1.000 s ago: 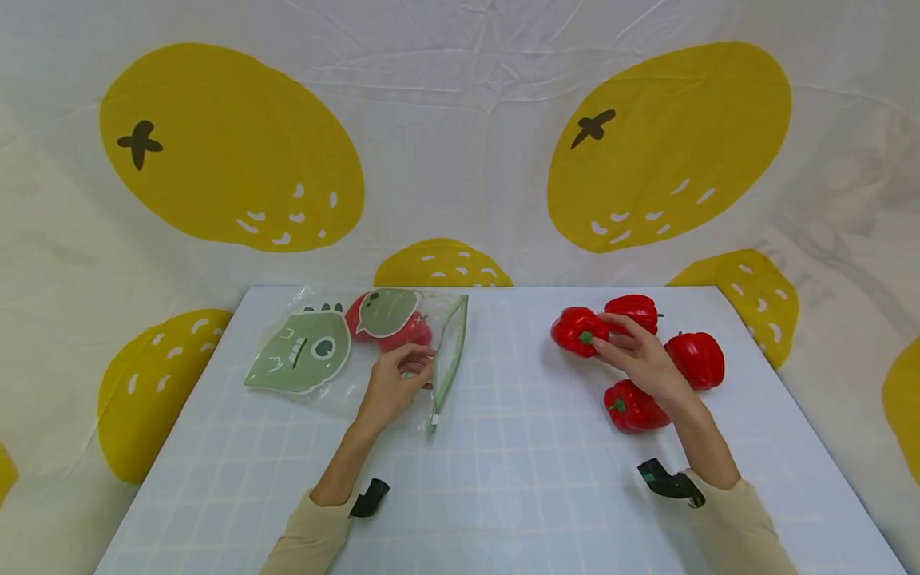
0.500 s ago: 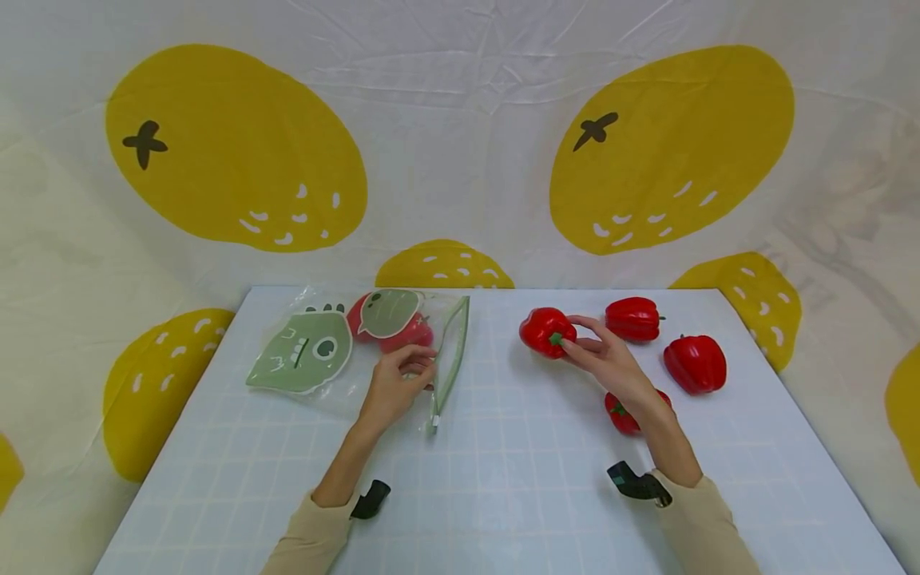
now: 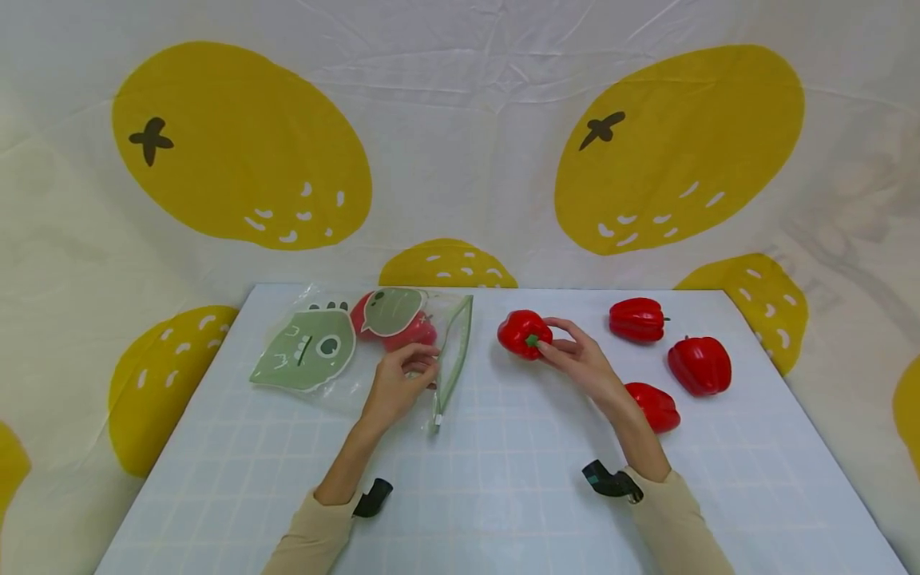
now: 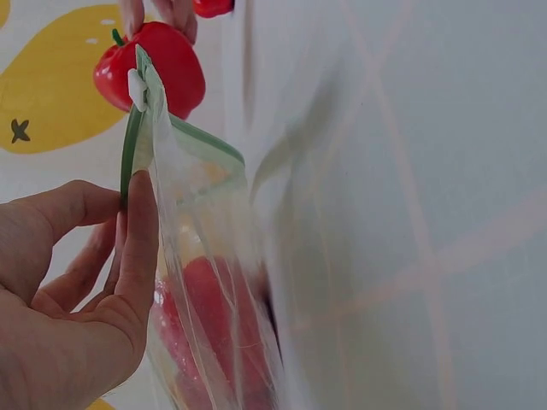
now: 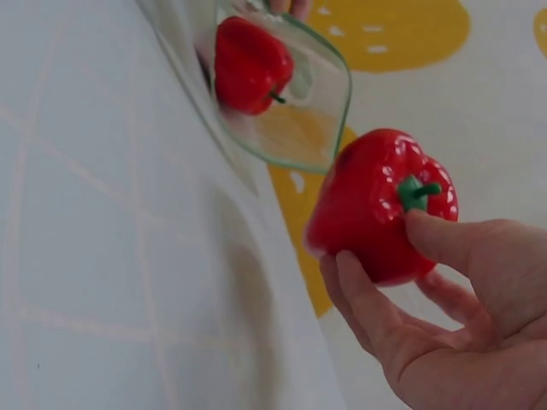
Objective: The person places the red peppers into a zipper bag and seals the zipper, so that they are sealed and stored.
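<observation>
My left hand (image 3: 400,383) pinches the green-edged rim of a clear zip bag (image 4: 214,149), between thumb and fingertips. The bag lies on the table with its mouth held apart, facing right. Inside it a red bell pepper (image 5: 248,67) shows, partly covered in the head view by green cartoon prints. My right hand (image 3: 582,367) grips another red bell pepper (image 5: 380,209) by thumb and fingers, its green stem towards the thumb. That pepper hangs above the table, a short way right of the bag's mouth.
On the right side of the table lie a bell pepper at the back (image 3: 637,320), one farther right (image 3: 700,366), and one nearer (image 3: 654,408), partly behind my right forearm. A white cloth (image 3: 460,160) with yellow fruit prints hangs behind the table.
My right hand has carried its bell pepper leftward, away from the other peppers and closer to the bag. The left hand keeps its hold on the bag's rim and has hardly moved.
</observation>
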### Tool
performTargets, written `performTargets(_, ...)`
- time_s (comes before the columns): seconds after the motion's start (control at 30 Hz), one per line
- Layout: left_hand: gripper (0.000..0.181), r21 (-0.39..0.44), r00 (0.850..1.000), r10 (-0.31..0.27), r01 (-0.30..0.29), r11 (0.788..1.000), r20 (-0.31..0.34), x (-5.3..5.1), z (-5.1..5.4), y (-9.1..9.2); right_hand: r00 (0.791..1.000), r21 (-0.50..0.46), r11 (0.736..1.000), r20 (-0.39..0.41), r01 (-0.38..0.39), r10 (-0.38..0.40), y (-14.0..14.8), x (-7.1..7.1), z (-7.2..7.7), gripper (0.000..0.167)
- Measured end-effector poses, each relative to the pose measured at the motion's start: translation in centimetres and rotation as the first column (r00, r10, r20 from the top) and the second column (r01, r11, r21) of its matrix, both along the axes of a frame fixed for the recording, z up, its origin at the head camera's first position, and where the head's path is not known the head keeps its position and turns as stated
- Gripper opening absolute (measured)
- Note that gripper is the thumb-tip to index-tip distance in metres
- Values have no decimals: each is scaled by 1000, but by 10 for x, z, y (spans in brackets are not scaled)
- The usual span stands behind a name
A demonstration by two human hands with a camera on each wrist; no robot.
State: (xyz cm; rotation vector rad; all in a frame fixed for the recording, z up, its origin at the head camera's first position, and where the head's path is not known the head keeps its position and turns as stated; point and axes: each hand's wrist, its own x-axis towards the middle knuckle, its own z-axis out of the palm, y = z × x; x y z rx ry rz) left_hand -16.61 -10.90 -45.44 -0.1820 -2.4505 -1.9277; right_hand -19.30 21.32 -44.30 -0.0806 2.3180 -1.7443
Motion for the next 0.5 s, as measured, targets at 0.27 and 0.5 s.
performTargets(0.27,23,2,1000,2,-2,1000,9,1,2,2,999,-30,1000,-43,-1,0,-18,-5,-3,57)
performTargets(0.5,22,-20,1000,8,-7,1000,3,-1,0,2,997,-46,999,-74,-13,9,-33,-8,-9,55)
